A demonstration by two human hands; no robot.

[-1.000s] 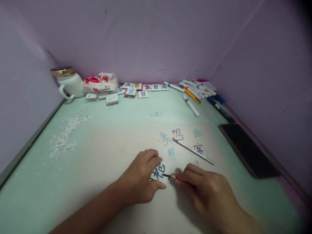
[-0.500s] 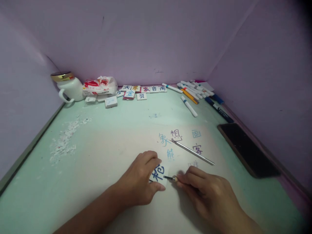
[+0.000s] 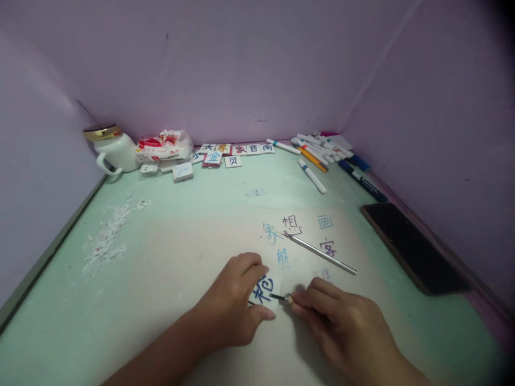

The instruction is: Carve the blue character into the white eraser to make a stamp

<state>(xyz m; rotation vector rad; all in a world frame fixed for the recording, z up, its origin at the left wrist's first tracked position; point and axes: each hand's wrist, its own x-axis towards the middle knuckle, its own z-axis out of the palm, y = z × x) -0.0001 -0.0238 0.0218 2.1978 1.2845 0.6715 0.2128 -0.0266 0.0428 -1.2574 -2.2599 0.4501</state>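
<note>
My left hand (image 3: 237, 300) holds a small white square block (image 3: 276, 287) down on the table, thumb along its near edge and fingers over its far edge. A dark blue Chinese character is written on the block's top, partly hidden by the hand. Between the fingers of my right hand (image 3: 341, 327) is a thin carving tool (image 3: 281, 298) with a dark metal tip; its handle is mostly hidden. The tip touches or hovers just over the right part of the character. Beyond the hands a slim silver metal rod (image 3: 322, 254) lies on the table.
White shavings (image 3: 107, 233) lie at left. Along the back stand a white lidded mug (image 3: 118, 153), a red-and-white tissue pack (image 3: 163, 147) and several character tiles (image 3: 233, 161). Markers (image 3: 311, 176) and a dark phone (image 3: 412, 249) are at right. Characters are written on the table (image 3: 181, 241).
The view has shifted slightly. Both hands keep their hold, and the tool's tip stays at the right part of the blue character with little visible movement.
</note>
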